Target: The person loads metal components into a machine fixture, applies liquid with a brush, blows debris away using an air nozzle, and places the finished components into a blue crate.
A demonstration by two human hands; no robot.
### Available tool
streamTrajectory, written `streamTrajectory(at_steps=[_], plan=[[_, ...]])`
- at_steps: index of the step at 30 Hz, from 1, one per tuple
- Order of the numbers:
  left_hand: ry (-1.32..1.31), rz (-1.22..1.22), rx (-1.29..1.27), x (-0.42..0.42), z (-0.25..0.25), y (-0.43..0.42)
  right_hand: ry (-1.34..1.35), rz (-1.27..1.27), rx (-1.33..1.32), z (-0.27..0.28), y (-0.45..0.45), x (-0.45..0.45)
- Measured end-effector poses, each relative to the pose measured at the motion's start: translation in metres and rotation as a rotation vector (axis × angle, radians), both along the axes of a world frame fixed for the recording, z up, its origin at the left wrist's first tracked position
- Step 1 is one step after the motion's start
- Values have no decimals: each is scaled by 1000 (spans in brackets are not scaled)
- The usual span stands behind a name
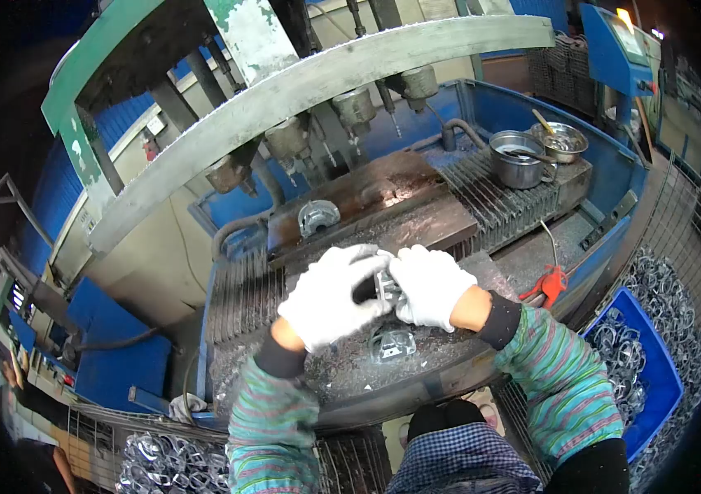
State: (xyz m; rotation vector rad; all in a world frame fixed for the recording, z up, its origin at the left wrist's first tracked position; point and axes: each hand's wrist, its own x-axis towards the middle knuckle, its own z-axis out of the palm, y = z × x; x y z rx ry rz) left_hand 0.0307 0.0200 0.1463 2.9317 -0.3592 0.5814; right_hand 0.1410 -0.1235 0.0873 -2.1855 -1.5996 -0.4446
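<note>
In front of my chest, both white-gloved hands meet around a small silvery metal casting. My right hand grips its right side, fingers closed. My left hand curls in from the left, with its thumb and fingertips at the casting and a gap inside the curl; much of the part is hidden by the gloves. Just below the hands, a similar curved casting lies on the chip-strewn machine table. Another arched casting rests on the brown fixture plate under the drill heads.
Several drill spindles hang from the grey beam. A metal pot and bowl stand at the back right, and a red air gun at the right edge. A blue bin holds castings. Another person's arm shows at left.
</note>
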Motion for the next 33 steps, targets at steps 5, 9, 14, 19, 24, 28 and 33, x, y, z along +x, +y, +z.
streamTrajectory(at_steps=[5, 9, 14, 19, 24, 28, 33], plan=[[-27, 128, 81, 0, -20, -28, -106, 49, -11, 5, -3, 4], [-104, 153, 64, 13, -32, -20, -106, 77, 48, 14, -3, 7], [-149, 326, -187, 49, -28, 4, -138, -21, 105, 19, 23, 35], [113, 446, -385, 75, -38, 53, -95, -48, 243, 21, 13, 41], [151, 346, -332, 78, -24, 58, 30, -114, 398, 6, -47, 46], [132, 453, -246, 79, -22, 29, -46, -199, 586, -15, -103, 48], [-11, 402, -431, 94, -31, 42, -91, -569, 528, -40, -186, 52]])
